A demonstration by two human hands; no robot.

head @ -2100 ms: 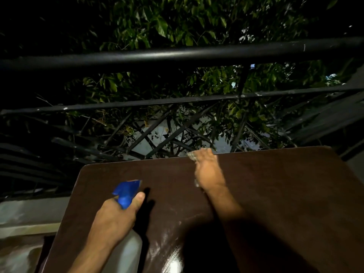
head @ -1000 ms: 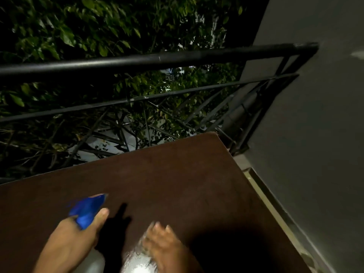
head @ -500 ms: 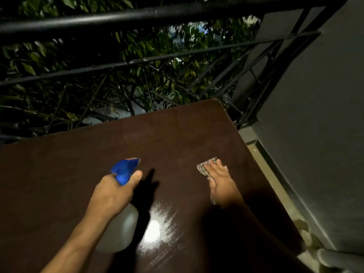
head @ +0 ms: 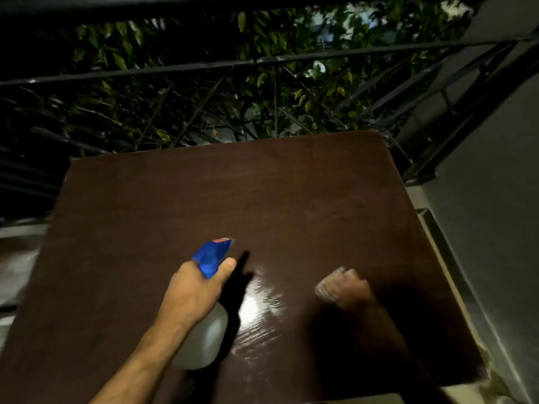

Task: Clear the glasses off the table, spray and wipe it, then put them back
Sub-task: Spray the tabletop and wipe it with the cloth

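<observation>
A dark brown table point(head: 175, 205) fills the middle of the view, with a wet shiny patch near its front centre. My left hand point(head: 195, 290) holds a white spray bottle point(head: 204, 339) with a blue trigger head above the table, nozzle pointing away from me. My right hand point(head: 347, 287) presses a small crumpled cloth point(head: 325, 288) onto the table to the right of the wet patch; it is blurred by motion. No glasses are in view.
A black metal railing point(head: 262, 61) runs along the far side of the table, with leafy branches behind it. A grey wall point(head: 493, 199) stands close on the right, with a narrow strip of floor between it and the table edge.
My right hand has slid the cloth toward me and a little left across the table. The left hand keeps the bottle in about the same place. The view has swung back left.
</observation>
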